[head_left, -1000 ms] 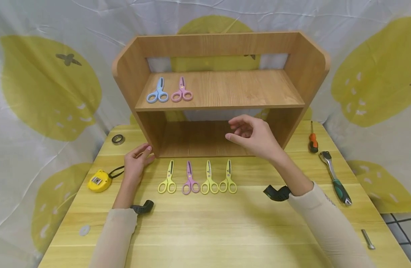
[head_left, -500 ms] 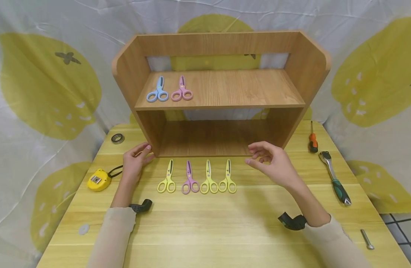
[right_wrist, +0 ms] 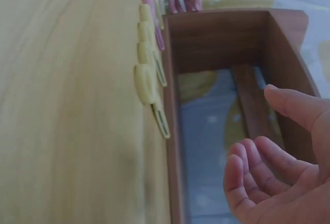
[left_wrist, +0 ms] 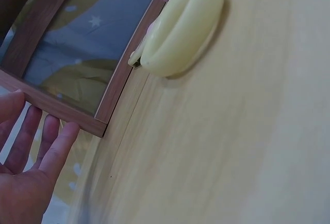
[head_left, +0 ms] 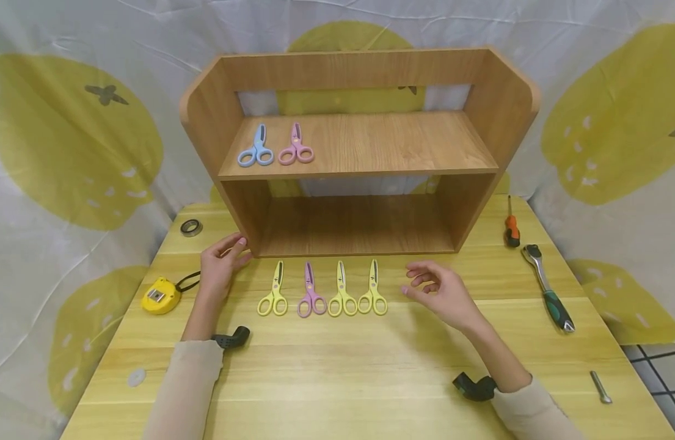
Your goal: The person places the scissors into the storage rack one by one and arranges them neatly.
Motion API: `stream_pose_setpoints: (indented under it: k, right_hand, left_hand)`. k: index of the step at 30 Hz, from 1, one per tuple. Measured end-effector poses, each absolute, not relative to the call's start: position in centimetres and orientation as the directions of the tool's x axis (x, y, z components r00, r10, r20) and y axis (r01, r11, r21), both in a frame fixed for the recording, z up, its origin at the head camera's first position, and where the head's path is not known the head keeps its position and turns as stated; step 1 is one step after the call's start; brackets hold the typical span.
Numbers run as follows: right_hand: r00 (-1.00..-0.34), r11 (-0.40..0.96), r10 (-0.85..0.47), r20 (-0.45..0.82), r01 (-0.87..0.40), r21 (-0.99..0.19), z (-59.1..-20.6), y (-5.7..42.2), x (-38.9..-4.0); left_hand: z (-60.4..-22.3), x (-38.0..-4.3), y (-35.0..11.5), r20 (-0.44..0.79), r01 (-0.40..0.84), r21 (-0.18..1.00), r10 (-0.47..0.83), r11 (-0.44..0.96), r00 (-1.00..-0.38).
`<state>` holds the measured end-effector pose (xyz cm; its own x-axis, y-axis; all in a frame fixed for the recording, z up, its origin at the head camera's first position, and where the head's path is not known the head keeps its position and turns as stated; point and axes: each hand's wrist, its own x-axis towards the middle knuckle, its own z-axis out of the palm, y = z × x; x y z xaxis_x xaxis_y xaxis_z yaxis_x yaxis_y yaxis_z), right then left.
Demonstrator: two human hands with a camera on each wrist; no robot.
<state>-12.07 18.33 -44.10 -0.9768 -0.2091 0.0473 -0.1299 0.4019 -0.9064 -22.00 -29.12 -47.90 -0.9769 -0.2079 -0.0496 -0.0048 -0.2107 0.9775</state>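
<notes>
A two-tier wooden shelf (head_left: 359, 174) stands at the back of the table. My left hand (head_left: 218, 269) is at its lower left corner; in the left wrist view the fingertips (left_wrist: 69, 130) touch the side panel's edge. My right hand (head_left: 441, 294) hovers over the table right of the scissors, fingers loosely bent around nothing. In front of the shelf lie yellow scissors (head_left: 273, 299), purple scissors (head_left: 311, 300), and two more yellow scissors, the middle pair (head_left: 342, 299) and the right pair (head_left: 372, 298). Blue scissors (head_left: 258, 150) and pink scissors (head_left: 297, 150) rest on the upper tier's left.
On the left are a black-rimmed ring (head_left: 191, 228), a yellow tape measure (head_left: 161, 296) and a pale washer (head_left: 136, 377). The right side has an orange-and-black screwdriver (head_left: 512, 231), a green-handled ratchet (head_left: 548, 290) and a bolt (head_left: 600, 387). A lemon-print curtain (head_left: 84, 153) hangs behind.
My right hand has come down and to the right from in front of the lower tier to over the table. The left hand stays at the shelf's corner. No scissors have moved.
</notes>
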Motion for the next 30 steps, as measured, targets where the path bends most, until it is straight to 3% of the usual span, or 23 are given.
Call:
stream_pose_setpoints:
  k: [15,30]
  right_hand:
    - [-0.969,0.379,-0.245,-0.035,-0.062,-0.923,-47.5,16.2,-12.1]
    - [-0.965,0.459,-0.262,0.002,-0.126,-0.879,-49.8,14.8,-12.6]
  left_hand:
    - [-47.8,-21.9,-29.0,-0.049,-0.009,0.983,-0.216,-0.185,-0.975]
    - [-47.9,-21.9,-28.7,-0.067,-0.018,0.978,-0.233,-0.208,-0.970]
